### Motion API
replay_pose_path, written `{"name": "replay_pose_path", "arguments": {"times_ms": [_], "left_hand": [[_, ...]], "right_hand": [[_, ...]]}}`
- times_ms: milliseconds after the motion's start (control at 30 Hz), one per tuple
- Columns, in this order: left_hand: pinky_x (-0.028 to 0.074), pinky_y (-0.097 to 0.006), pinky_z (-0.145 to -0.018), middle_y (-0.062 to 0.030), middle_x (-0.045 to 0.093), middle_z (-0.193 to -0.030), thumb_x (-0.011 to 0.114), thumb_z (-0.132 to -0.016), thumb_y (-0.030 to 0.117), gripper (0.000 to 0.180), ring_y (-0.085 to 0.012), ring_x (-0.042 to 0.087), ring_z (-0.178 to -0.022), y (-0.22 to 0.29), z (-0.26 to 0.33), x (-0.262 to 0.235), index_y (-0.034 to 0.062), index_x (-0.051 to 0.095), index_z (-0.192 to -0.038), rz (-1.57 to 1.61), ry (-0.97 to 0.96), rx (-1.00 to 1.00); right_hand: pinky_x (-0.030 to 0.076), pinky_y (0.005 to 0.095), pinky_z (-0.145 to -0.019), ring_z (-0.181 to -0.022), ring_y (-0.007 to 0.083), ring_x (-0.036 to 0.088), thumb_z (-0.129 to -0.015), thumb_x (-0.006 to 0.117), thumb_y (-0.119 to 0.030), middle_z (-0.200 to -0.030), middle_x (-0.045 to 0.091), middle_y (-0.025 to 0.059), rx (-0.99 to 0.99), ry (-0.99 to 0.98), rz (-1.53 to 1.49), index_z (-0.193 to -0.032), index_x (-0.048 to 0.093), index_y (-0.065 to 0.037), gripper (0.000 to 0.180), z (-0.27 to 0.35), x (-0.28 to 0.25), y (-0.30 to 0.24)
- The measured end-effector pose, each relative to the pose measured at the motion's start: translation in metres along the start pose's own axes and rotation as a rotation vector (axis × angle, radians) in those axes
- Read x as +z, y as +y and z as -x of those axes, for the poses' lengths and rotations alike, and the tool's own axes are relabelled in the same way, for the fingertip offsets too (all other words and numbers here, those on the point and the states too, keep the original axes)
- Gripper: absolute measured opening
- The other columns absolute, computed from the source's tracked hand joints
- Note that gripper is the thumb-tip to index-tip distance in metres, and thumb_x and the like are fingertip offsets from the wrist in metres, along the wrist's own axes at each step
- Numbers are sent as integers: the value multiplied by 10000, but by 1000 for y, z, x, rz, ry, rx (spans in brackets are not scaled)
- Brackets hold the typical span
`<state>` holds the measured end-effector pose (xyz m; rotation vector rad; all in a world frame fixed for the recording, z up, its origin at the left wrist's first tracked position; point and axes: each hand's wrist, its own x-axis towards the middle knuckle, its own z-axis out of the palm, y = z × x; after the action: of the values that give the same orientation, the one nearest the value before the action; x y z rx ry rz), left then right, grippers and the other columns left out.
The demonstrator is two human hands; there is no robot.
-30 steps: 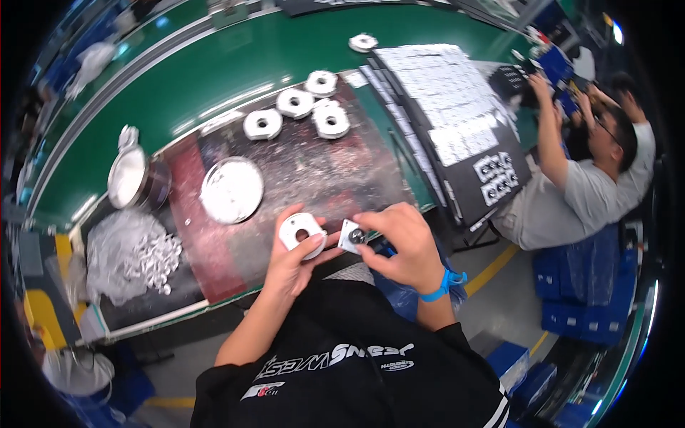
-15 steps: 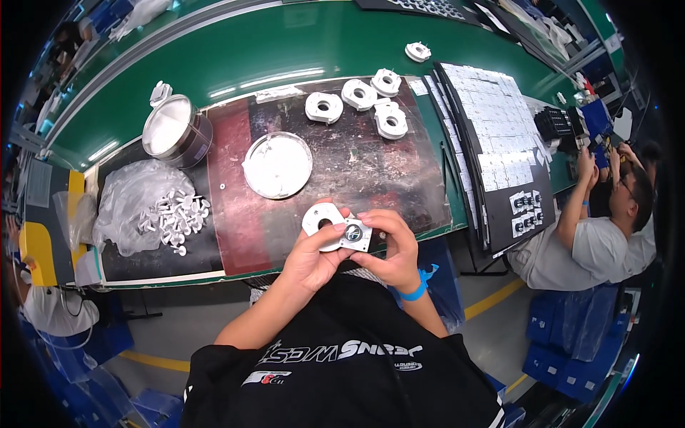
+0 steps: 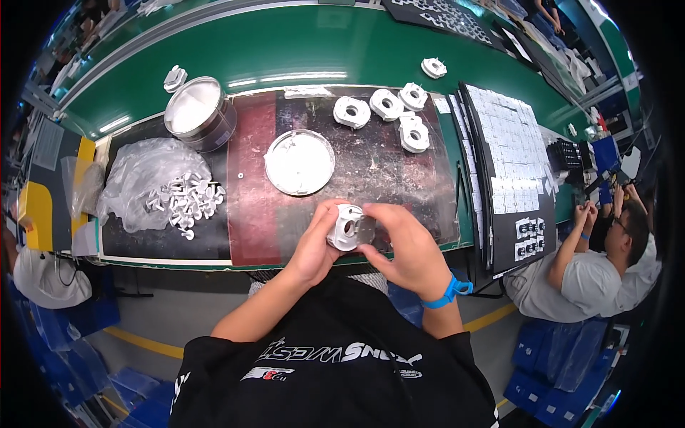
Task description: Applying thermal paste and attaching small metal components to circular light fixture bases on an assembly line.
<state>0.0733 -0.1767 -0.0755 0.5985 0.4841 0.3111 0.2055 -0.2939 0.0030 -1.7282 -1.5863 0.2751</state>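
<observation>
A white round plastic housing (image 3: 344,227) with a centre hole is gripped in my left hand (image 3: 316,242) just above the near edge of the work mat (image 3: 250,221). My right hand (image 3: 403,242), with a blue wristband, presses a small grey square part (image 3: 365,230) against the housing's right side. Both hands meet over the mat's front edge. Several more white housings (image 3: 385,107) lie at the far right of the mat.
A shallow metal dish (image 3: 300,162) sits mid-mat, a metal tin (image 3: 200,113) at the far left. A clear bag of small white parts (image 3: 171,196) lies left. Black trays of small parts (image 3: 506,164) stand on the right. A seated person (image 3: 585,271) works at the right.
My right hand has come in from the right with the small part and now holds it against the housing. The view has shifted left and closer over the mat.
</observation>
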Motion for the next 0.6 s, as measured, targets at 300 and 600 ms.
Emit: {"name": "replay_pose_path", "arguments": {"times_ms": [300, 600], "left_hand": [[516, -363, -917, -71, 541, -1225, 267, -1082, 300, 348, -171, 572, -1107, -2, 7, -4, 105, 452, -1302, 110, -8, 33], [513, -340, -928, -81, 575, -1221, 260, -1085, 308, 413, -164, 587, -1106, 1, 9, -6, 72, 483, -1339, 85, 27, -7]], "right_hand": [[509, 416, -893, -1042, 347, 610, -737, 740, -11, -1115, 618, 145, -108, 68, 52, -1076, 656, -20, 350, -4, 25, 1], [522, 405, -843, -979, 320, 637, -720, 779, -29, -1105, 643, 122, -126, 114, 105, -1038, 703, -54, 328, 0, 30, -1]]}}
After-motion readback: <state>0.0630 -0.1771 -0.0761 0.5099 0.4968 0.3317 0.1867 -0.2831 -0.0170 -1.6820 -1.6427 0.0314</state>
